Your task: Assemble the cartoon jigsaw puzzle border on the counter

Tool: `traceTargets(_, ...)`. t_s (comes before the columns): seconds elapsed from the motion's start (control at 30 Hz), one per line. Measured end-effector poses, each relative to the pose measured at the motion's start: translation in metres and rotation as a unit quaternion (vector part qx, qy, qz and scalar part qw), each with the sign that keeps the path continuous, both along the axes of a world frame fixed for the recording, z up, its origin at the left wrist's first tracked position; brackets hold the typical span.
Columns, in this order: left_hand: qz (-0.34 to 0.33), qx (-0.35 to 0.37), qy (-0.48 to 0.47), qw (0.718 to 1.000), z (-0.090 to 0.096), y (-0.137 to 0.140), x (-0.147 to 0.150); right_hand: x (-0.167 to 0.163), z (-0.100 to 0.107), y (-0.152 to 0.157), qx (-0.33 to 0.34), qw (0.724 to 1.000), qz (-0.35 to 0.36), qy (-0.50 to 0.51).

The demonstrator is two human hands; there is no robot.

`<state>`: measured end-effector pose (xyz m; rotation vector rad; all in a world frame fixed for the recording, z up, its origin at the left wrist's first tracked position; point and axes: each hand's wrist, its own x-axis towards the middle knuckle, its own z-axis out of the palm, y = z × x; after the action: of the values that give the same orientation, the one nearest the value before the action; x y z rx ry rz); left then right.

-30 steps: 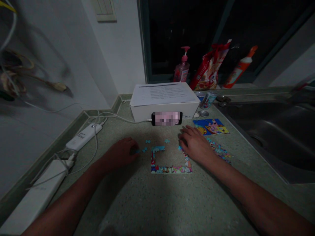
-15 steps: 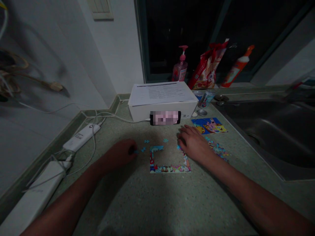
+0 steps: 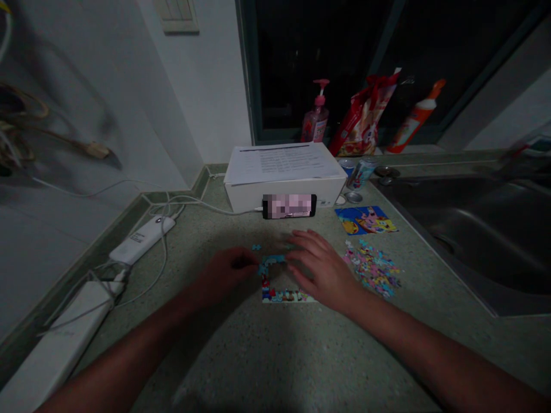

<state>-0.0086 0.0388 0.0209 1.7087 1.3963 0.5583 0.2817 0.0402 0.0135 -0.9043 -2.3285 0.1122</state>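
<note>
A partly joined jigsaw border (image 3: 266,284) lies flat on the counter, its left side and part of the bottom row showing. At its upper left corner, my left hand (image 3: 232,268) is closed in a pinch on a light-blue puzzle piece (image 3: 260,268). My right hand (image 3: 322,269) hovers over the border's right part, hiding it, with fingers spread and slightly blurred; I see nothing held in it. A loose blue puzzle piece (image 3: 256,247) rests above the border. Right of my right hand spreads a pile of loose puzzle pieces (image 3: 376,268).
Behind the border, a phone (image 3: 289,206) on a cable leans against a white box (image 3: 284,166). A colourful cartoon picture card (image 3: 365,220) lies right, near a can (image 3: 362,174) and the sink (image 3: 482,229). Power strips (image 3: 64,332) and cables line the left.
My left hand has moved right to the border's upper left corner with the piece. My right hand has moved left from beside the pile to over the border, uncovering the pile.
</note>
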Motion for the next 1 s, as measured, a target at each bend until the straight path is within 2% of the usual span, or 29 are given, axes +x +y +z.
traceTargets(0.27, 0.003, -0.062, -0.076, 0.995, 0.005, -0.013, 0.016, -0.018, -0.005, -0.012, 0.001, 0.997, 0.079, 0.018)
traceTargets(0.67, -0.001, -0.07, -0.077, 0.995, 0.0, -0.017, 0.019, -0.021, -0.001, -0.015, -0.028, 0.997, 0.076, 0.013)
traceTargets(0.8, 0.001, -0.025, -0.042, 0.999, 0.002, -0.013, 0.018, -0.014, -0.002, -0.008, -0.037, 0.997, 0.059, 0.014)
traceTargets(1.0, 0.045, 0.062, 0.056, 0.995, -0.004, -0.008, 0.013, 0.011, -0.009, 0.013, -0.029, 0.999, -0.03, -0.005)
